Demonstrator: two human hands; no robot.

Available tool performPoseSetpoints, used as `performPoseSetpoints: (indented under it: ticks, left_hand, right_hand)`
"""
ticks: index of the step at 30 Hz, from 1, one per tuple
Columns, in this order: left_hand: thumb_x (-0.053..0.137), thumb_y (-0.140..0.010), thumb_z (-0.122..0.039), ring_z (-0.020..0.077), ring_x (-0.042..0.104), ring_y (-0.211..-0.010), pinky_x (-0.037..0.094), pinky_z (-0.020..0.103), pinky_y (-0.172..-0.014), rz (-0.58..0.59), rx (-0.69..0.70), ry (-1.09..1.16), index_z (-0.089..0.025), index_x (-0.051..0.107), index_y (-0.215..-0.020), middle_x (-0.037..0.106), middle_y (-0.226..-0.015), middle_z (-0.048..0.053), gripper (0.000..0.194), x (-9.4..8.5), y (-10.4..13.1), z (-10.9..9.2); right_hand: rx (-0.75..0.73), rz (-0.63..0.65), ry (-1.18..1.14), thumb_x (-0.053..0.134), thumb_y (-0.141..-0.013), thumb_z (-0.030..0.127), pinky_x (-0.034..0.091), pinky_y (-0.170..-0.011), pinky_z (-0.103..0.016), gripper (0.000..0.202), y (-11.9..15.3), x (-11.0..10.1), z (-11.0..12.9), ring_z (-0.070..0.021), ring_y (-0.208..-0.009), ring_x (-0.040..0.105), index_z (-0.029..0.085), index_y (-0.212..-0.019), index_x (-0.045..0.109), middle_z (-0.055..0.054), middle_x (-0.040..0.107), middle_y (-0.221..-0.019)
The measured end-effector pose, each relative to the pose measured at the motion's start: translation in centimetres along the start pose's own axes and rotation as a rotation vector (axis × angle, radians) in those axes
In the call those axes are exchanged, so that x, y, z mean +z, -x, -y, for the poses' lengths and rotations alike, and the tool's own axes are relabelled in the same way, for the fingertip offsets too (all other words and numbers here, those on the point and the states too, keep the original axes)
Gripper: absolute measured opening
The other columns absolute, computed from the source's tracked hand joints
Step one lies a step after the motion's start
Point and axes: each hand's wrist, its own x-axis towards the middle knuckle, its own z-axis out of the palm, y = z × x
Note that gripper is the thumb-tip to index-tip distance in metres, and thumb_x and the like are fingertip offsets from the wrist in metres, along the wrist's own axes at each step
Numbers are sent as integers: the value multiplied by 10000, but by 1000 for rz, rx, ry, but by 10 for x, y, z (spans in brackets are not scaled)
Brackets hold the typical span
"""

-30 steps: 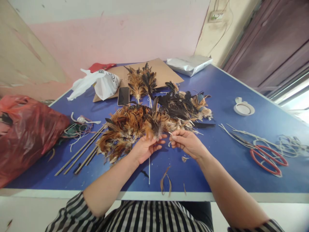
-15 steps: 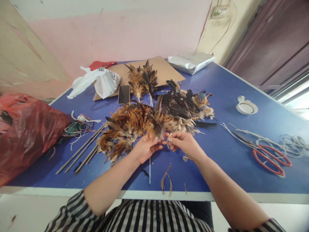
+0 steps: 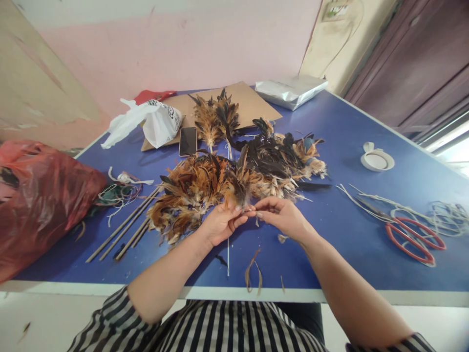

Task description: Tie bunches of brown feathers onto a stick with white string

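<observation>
My left hand (image 3: 225,222) is closed round the base of a small feather bunch (image 3: 240,186), brown and black, its tips pointing away from me. Against that base, my right hand (image 3: 280,215) has thumb and fingers pinched on a thin white string (image 3: 257,223); only a short end shows below the fingertips. Brown loose feathers (image 3: 186,190) are heaped left of the bunch, black ones (image 3: 271,156) behind and to its right. Two feather bunches (image 3: 210,122) lie farther back, partly on a cardboard sheet (image 3: 252,102).
Wooden sticks (image 3: 120,225) and a red plastic bag (image 3: 47,205) are on the left. Red-handled scissors (image 3: 414,237) lie among string (image 3: 449,217) on the right, near a tape roll (image 3: 377,160). A phone (image 3: 188,142), white bag (image 3: 161,124) and silver package (image 3: 291,90) lie behind.
My right hand has moved slightly left, bringing its fingertips against the feather bunch's base. The white string between its fingers shows less than before. My left hand keeps its hold.
</observation>
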Motion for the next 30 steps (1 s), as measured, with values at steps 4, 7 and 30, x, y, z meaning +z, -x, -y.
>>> performPoseSetpoints:
  ticks: [4,7,30]
  left_hand:
    - [598,-737,-112,155,643,-839,511,127,-654,-42,-11,3,-88,662,-798,666,-941,102,91,-1,-1,2]
    - [611,-726,-107,155,648,-819,513,128,-646,-45,-10,13,-101,654,-756,674,-914,86,52,0,-2,2]
    - [691,-656,-163,174,650,-816,515,125,-608,6,-24,-9,-83,651,-796,685,-860,92,166,-2,-2,4]
  right_hand:
    - [-257,-154,185,600,-694,263,456,-622,-274,128,3,-1,4,-141,-675,563,187,-790,638,-43,640,-779]
    - [-420,-193,266,590,-705,222,455,-657,-288,108,5,0,4,-154,-730,566,197,-793,648,-52,628,-830]
    - [-600,-177,380,551,-741,150,455,-661,-267,102,4,4,4,-134,-716,565,190,-737,644,-40,592,-766]
